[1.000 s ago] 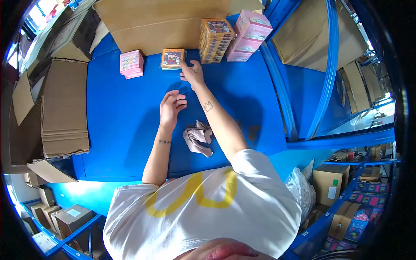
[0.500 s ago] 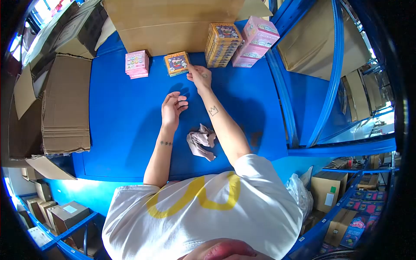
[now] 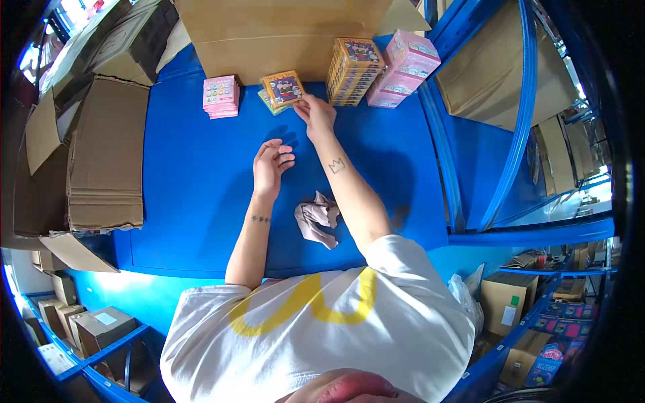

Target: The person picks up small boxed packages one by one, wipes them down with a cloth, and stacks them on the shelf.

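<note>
Your right hand (image 3: 318,119) pinches the near-right edge of the orange packet (image 3: 283,88), the landmark, askew over the green packet (image 3: 274,105), with the pink stack (image 3: 221,96) left of it, the tall orange stack (image 3: 354,71) to its right, and open blue table (image 3: 195,181) on its near side, where your left hand (image 3: 271,165) hovers, fingers loosely curled and empty.

This looks like a storeroom or packing area, with a blue metal rack (image 3: 521,134) beside a blue worktable (image 3: 195,181), big open cardboard boxes (image 3: 107,154) and shelves of boxed goods (image 3: 561,329) around it.
</note>
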A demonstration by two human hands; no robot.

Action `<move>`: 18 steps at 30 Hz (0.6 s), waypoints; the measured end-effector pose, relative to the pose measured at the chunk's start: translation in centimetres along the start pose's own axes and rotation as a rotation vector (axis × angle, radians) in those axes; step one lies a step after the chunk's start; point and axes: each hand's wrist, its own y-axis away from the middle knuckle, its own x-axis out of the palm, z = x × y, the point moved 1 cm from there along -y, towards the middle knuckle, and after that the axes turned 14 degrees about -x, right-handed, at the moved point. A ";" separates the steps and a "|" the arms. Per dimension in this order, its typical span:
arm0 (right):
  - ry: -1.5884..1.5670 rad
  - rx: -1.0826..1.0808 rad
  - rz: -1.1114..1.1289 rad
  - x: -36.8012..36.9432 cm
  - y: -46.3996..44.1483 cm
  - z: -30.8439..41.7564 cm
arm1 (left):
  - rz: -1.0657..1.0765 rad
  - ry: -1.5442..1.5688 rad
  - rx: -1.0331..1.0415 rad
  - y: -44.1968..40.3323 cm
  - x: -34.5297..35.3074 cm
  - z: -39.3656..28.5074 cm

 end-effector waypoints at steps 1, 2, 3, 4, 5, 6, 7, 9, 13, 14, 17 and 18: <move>0.003 0.001 0.002 -0.4 0.9 0.7 | 0.040 0.071 0.011 0.1 -0.1 -0.2; -0.026 0.021 0.105 -1.0 2.0 1.5 | 0.080 0.142 0.024 0.2 -0.1 -0.5; -0.053 0.039 0.210 -1.4 3.2 1.9 | 0.123 0.215 0.039 0.2 0.0 -0.8; -0.022 0.062 0.243 -2.0 4.8 2.0 | 0.126 0.221 0.042 0.3 0.2 -1.3; 0.010 0.084 0.269 -2.8 6.6 1.9 | 0.185 0.274 0.056 0.6 0.7 -1.7; 0.015 0.081 0.261 -3.0 8.4 2.3 | 0.245 0.327 0.065 1.0 1.2 -2.2; 0.155 0.138 0.288 -3.0 10.2 2.7 | 0.307 0.380 0.070 1.3 1.7 -2.5; 0.398 0.075 0.378 -3.3 12.5 3.5 | 0.376 0.440 0.065 1.2 2.0 -2.2; 0.925 -0.701 0.732 -4.6 16.4 7.8 | 0.543 0.577 -0.022 1.1 0.9 -2.4; 1.050 -0.777 0.841 -5.1 17.7 8.9 | 0.542 0.578 -0.026 0.9 0.6 -2.6; 1.312 -0.840 1.036 -8.3 22.0 8.5 | 0.555 0.644 -0.012 0.4 -0.2 -2.8; 1.441 -0.832 1.121 -9.6 22.6 7.8 | 0.560 0.668 -0.007 0.3 -0.4 -2.7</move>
